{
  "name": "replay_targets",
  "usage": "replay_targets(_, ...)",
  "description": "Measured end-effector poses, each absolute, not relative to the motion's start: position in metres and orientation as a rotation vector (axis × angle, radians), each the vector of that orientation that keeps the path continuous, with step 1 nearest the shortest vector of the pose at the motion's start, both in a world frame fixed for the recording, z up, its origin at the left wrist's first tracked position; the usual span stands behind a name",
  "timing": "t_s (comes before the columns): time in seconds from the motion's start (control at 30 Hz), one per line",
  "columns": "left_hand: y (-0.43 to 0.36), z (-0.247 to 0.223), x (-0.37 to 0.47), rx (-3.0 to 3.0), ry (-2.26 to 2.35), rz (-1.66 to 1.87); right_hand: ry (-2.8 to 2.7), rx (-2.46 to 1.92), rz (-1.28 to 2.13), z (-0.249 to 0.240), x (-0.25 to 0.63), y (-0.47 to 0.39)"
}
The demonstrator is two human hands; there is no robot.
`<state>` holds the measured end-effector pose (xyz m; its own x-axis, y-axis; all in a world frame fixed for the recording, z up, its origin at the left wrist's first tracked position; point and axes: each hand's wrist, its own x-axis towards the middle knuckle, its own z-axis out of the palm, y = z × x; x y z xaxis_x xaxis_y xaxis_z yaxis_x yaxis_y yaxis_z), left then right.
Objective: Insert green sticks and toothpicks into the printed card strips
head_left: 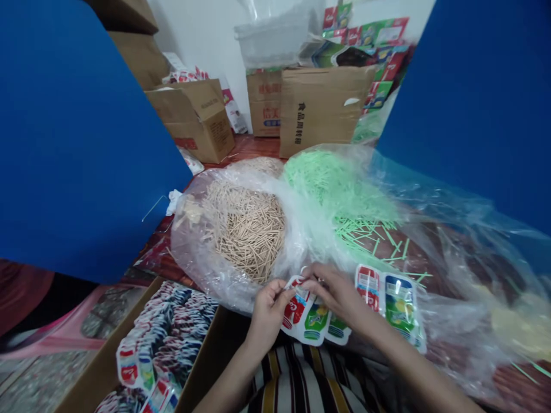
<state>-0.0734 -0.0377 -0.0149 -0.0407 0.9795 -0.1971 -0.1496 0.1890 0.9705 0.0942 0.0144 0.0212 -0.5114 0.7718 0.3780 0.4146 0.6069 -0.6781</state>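
My left hand (267,312) pinches the left edge of a flat double packet (302,312), one half printed with a red bottle and the other with a green one. At the packet's top edge the fingers of my right hand (338,291) are closed and bent; whether a small piece is also between them I cannot make out. A second packet (338,331) shows partly behind the first, below my right hand. Beyond my right wrist lies another red-and-green packet (400,307). Ahead are a bag of beige sticks (253,235) and a pile of green sticks (340,183) under clear plastic.
An open carton (129,330) at my lower left holds rows of similar packets. Cardboard boxes (325,109) stand at the back by the wall, with more printed packets (381,63) stacked right. Blue panels (86,149) flank both sides. Crumpled clear plastic (451,252) spreads to the right.
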Motion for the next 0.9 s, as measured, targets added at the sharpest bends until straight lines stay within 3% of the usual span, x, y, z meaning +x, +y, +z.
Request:
replay_targets(0.1,-0.037,-0.019,-0.088,0.878,1.287,1.201,-2.135,-0.941,0.744,0.034,0.072,0.059)
replay_targets(0.27,-0.031,-0.019,-0.1,0.832,1.352,1.205,-2.848,-0.957,0.192,0.031,0.001,0.148)
replay_targets(0.47,-0.025,-0.018,-0.103,0.776,1.337,1.209,-3.05,-0.831,-0.042,0.001,-0.073,0.151)
replay_targets(0.63,-0.025,-0.02,-0.11,0.79,1.321,1.221,-3.154,-0.712,-0.027,-0.012,-0.09,0.151)
replay_targets(0.9,-0.032,-0.019,-0.124,0.81,1.369,1.248,-3.119,-0.78,0.148,0.015,-0.075,0.208)
